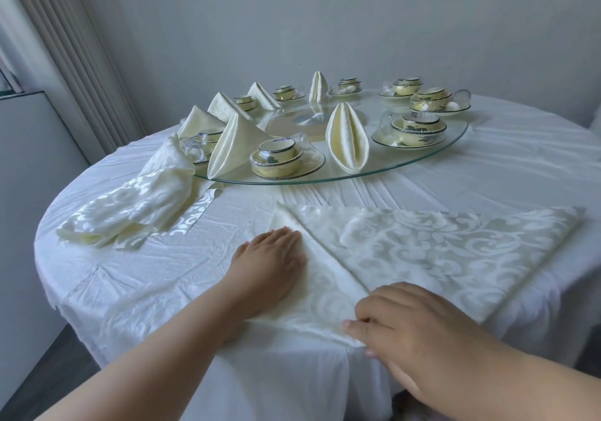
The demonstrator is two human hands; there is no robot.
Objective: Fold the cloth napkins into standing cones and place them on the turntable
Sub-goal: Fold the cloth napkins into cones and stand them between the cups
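Crockery crowds the glass turntable (455,137) at the far middle of the round, white-clothed tabletop (227,225): pale yellow cup-and-saucer sets ring its edge, the nearest set (281,158) standing just behind the near rim. Between the sets stand finished napkin cones, one tall cone (347,141) near the front rim to the right of that set, another cone (232,144) to its left, and several more along the left and far side. Off the turntable's left edge, a loose pile of unfolded napkins (130,212) lies on the tabletop, one end draped up against the glass rim. A pleated curtain (74,56) hangs at the left against a plain wall.

Nearest the person, the working napkin (439,251) lies flat on the tabletop, a patterned cream cloth with its left part folded over along a diagonal crease; nothing stands between it and the turntable.

The left hand (271,264) lies palm down on the folded left flap, fingers straight and together, pressing it flat and gripping nothing. The right hand (409,326) sits at the napkin's near corner with fingers curled, fingertips pinching the cloth's edge at the tabletop's front.
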